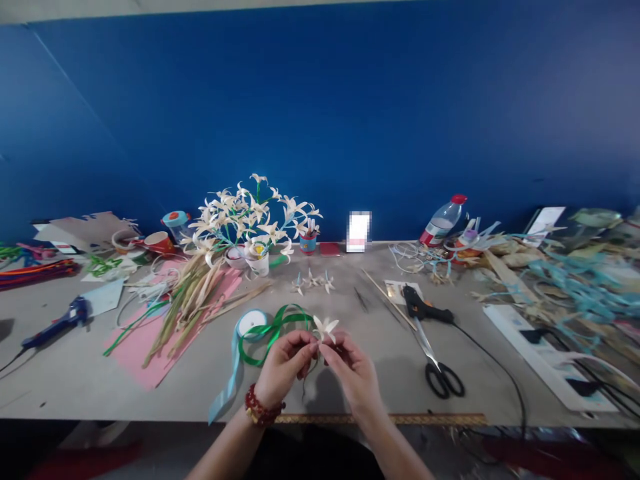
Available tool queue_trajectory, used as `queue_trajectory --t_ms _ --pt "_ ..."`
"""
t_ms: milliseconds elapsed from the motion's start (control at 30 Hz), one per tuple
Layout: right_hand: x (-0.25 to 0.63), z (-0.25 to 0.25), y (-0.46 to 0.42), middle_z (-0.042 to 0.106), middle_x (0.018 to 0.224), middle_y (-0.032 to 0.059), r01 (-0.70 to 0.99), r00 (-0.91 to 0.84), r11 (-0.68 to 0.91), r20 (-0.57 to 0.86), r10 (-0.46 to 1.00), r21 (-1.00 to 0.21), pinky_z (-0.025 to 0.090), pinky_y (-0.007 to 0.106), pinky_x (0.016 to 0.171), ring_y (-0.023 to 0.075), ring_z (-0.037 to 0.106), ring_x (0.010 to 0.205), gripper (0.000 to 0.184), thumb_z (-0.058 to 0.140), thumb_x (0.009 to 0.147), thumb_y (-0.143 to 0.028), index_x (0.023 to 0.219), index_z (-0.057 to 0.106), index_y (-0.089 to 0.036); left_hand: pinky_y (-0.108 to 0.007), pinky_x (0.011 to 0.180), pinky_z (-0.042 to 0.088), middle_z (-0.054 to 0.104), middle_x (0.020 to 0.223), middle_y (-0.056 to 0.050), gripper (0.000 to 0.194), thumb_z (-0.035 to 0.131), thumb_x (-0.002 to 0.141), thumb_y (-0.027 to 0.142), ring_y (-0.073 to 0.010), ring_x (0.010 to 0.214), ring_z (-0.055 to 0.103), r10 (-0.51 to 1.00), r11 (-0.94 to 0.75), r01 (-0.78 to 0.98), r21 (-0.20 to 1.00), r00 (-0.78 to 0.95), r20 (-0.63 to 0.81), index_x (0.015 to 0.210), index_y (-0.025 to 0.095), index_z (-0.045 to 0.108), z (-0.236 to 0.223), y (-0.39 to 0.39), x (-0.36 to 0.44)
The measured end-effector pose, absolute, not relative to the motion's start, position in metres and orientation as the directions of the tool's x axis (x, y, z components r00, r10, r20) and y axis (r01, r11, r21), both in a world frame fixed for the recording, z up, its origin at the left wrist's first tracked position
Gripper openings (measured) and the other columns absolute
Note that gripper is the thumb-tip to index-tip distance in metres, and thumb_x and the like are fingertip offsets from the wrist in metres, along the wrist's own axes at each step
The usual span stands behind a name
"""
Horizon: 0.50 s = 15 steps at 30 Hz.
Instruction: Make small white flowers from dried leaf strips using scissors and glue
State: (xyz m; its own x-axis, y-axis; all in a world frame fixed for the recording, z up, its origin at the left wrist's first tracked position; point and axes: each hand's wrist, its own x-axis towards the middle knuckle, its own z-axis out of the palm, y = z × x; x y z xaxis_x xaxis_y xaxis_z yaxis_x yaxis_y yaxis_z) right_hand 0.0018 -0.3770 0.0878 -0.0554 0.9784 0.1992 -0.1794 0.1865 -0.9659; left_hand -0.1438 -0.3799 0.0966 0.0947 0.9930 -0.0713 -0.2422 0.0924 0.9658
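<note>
"What did the hands have, from where you stood?"

"A white flower (326, 329). The left hand (285, 367) and the right hand (353, 367) met just below its petals, both grips narrow, fingertips pinched on its base."

"Anything right beside them?"

"A beaded bracelet (263, 407) circled the wrist below the left grip. Green ribbon (274, 337) lay looped just left of the fingers, next to a white spool (253, 323). A tail of pale blue ribbon (231, 380) ran from there toward the front edge of the grey table (400, 387)."

"And to the right of the grip?"

"Scissors (443, 377), well apart from it, handles toward the person. A black glue gun (425, 307) lay past them, near the blade tips."

"Farther left?"

"Pink paper (150, 360), out beyond the ribbon, with dried leaf strips (197, 293) across it."

"Straight past the grip?"

"Small white blossoms (313, 281) on the tabletop. Behind those and to the left, a big spray of similar flowers (257, 210) rose above a white cup (259, 265). A red-capped bottle (443, 223) was far off to the right, and the blue wall (350, 100) closed everything in."
</note>
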Motion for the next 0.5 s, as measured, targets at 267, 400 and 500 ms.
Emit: queue_trajectory --t_ms 267,400,500 --pt "0.0058 0.0949 -0.3753 0.061 0.08 0.0021 -0.084 -0.175 0.26 0.271 0.947 -0.962 0.048 0.025 0.067 0.0162 0.059 0.076 0.011 0.064 0.087 -0.025 0.079 0.067 -0.019 -0.018 0.05 0.038 0.057 0.086 -0.003 0.016 0.073 0.08 0.031 -0.0078 0.061 0.046 0.996 -0.076 -0.243 0.967 0.023 0.084 0.082 0.016 0.068 0.0939 -0.3818 -0.146" --pt "0.0034 0.0934 -0.3782 0.062 0.079 0.0018 -0.127 -0.221 0.137 0.163 0.962 -0.982 0.049 0.026 0.068 0.0171 0.06 0.075 0.017 0.064 0.087 -0.033 0.08 0.067 -0.018 -0.018 0.048 0.035 0.056 0.083 -0.002 0.017 0.076 0.077 0.031 -0.0075 0.059 0.044 0.999 -0.015 -0.317 0.948 0.026 0.025 0.076 0.015 0.068 0.0925 -0.3816 -0.1437" --pt "0.0017 0.0906 -0.3814 0.065 0.079 0.002 -0.169 -0.253 0.052 0.094 0.963 -0.984 0.052 0.028 0.072 0.0182 0.063 0.076 0.017 0.064 0.087 -0.035 0.086 0.065 -0.018 -0.019 0.05 0.036 0.059 0.081 -0.003 0.02 0.076 0.077 0.033 -0.0095 0.061 0.047 1.0 0.006 -0.313 0.95 0.02 0.0 0.076 0.015 0.068 0.0929 -0.3832 -0.1422"
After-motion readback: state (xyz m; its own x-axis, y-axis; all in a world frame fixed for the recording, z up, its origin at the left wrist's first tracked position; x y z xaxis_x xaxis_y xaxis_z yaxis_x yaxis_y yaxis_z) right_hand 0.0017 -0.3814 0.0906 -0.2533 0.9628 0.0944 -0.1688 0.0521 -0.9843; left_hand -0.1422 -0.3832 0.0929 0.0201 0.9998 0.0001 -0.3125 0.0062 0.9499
